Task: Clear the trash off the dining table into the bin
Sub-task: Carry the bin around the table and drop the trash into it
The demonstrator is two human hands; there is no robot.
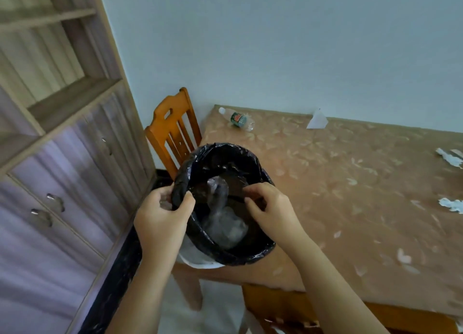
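A white bin lined with a black bag is held up at the table's near left corner. My left hand pinches the bag's rim on the left. My right hand reaches over the rim and grips the liner's right side. A crumpled clear plastic piece lies inside the bin. On the brown patterned table lie a plastic bottle at the far left, a folded white paper at the far edge, and torn white scraps at the right.
An orange wooden chair stands against the wall at the table's far left end. A tall wooden cabinet with shelves and drawers fills the left. Another chair back sits below the table's near edge.
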